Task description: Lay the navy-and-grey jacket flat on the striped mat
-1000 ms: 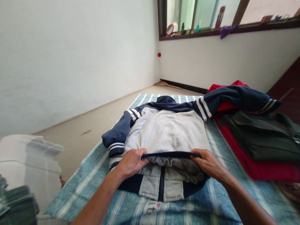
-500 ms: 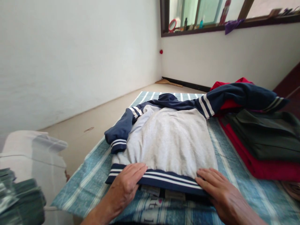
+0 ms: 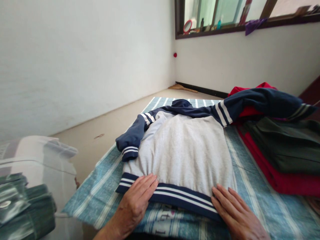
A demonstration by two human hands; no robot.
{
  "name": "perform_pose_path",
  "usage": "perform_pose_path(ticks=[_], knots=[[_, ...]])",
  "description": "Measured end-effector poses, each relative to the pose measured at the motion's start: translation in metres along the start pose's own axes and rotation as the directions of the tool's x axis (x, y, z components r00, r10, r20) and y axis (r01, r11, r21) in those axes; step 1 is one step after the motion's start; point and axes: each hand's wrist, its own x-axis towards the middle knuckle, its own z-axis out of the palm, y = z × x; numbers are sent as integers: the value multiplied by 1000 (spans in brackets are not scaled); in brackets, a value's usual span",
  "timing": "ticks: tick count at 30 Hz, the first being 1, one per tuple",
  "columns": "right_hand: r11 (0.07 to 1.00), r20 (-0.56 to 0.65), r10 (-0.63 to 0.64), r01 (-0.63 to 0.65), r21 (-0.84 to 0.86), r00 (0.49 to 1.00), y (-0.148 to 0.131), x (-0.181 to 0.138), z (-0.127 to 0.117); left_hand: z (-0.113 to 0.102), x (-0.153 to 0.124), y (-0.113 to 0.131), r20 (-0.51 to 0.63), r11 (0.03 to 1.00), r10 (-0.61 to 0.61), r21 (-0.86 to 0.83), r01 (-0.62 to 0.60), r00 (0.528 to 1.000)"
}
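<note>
A grey jacket (image 3: pixel 183 150) with navy sleeves and a navy, white-striped hem lies flat, back side up, on a blue striped cloth (image 3: pixel 105 186). My left hand (image 3: pixel 136 201) rests flat, fingers together, on the left end of the hem. At the hem's right end my right hand (image 3: pixel 236 213) lies flat in the same way. The jacket's left sleeve (image 3: pixel 132 135) is bent beside the body. Its right sleeve (image 3: pixel 260 101) lies draped over the pile of clothes at the right.
A pile of folded clothes, dark green (image 3: pixel 285 143) on red (image 3: pixel 280 178), sits at the right on the cloth. A clear plastic container (image 3: pixel 37 166) with dark green cloth (image 3: pixel 27 208) stands at the left. Bare floor and white walls lie beyond, with a window sill (image 3: pixel 225 28) holding small items.
The raised hem has been pulled down toward me and laid flat, covering the zipped front. Both hands went from gripping the hem to pressing flat on it.
</note>
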Motion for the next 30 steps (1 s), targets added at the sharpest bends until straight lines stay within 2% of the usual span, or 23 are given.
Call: perform_pose_path(ticks=[5, 9, 14, 17, 28, 30], knots=[[1000, 8, 16, -16, 13, 1000, -1, -3, 3, 4, -9, -1, -49, 999, -48, -12, 47, 998], [1000, 0, 24, -24, 19, 1000, -1, -5, 5, -5, -19, -12, -75, 979, -160, 117, 168, 984], [1000, -8, 23, -23, 13, 1000, -3, -5, 6, -12, -38, -35, -147, 886, -352, 267, 380, 924], [1000, -11, 22, -22, 12, 1000, -3, -6, 7, -10, -50, -44, -154, 834, -433, 305, 460, 888], [1000, -43, 2, -2, 2, 999, 2, -1, -2, -24, -64, -47, -155, 869, -400, 248, 427, 903], [1000, -46, -1, 0, -1, 999, 2, 0, -3, -25, -69, -49, -131, 869, -428, 211, 447, 894]])
